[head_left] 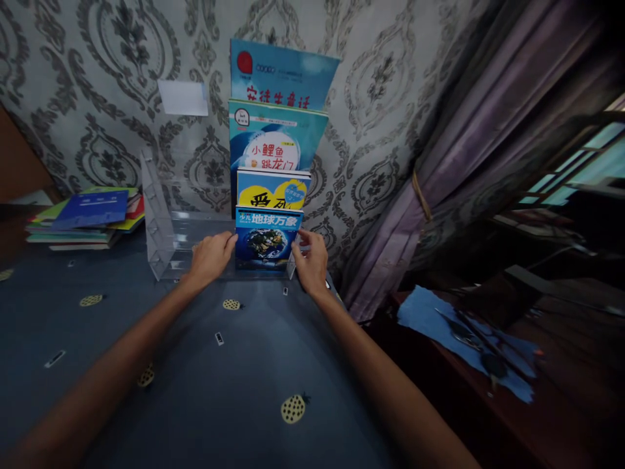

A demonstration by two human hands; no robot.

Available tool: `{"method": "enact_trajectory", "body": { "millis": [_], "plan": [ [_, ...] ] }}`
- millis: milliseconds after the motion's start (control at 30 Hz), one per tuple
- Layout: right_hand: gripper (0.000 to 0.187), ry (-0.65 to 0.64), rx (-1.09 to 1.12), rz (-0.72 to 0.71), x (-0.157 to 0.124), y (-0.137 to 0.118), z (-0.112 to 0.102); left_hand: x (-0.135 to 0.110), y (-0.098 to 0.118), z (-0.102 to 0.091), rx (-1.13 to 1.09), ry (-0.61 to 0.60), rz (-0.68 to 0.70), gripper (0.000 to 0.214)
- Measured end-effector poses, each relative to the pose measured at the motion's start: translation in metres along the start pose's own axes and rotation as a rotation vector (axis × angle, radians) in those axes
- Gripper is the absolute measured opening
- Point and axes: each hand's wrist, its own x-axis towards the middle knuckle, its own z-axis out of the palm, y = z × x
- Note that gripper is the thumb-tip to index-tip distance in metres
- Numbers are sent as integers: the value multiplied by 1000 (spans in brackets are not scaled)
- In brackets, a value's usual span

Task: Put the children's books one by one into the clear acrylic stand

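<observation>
A clear acrylic tiered rack stands against the patterned wall on a dark blue tablecloth. Its right column holds several children's books stepped one behind another. The front one is a blue book with an Earth picture. My left hand grips this book's left edge with curled fingers. My right hand holds its right edge, fingers closed round it. Behind it rise a yellow-and-blue book, a book with a white fish circle and a light blue one at the top.
A stack of flat books lies at the left on the table. The rack's left column has no books in it. A purple curtain hangs at the right, with a dark wooden surface and a blue cloth beside the table's right edge.
</observation>
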Motion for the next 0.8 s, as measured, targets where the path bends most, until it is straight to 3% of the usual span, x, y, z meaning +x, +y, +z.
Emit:
{"method": "enact_trajectory", "body": {
  "millis": [400, 800],
  "plan": [
    [19, 61, 13, 43, 11, 1, 8, -1, 8, 4, 75, -74, -11, 49],
    [23, 52, 16, 44, 11, 2, 7, -9, 8, 5, 136, -131, 14, 44]
  ]
}}
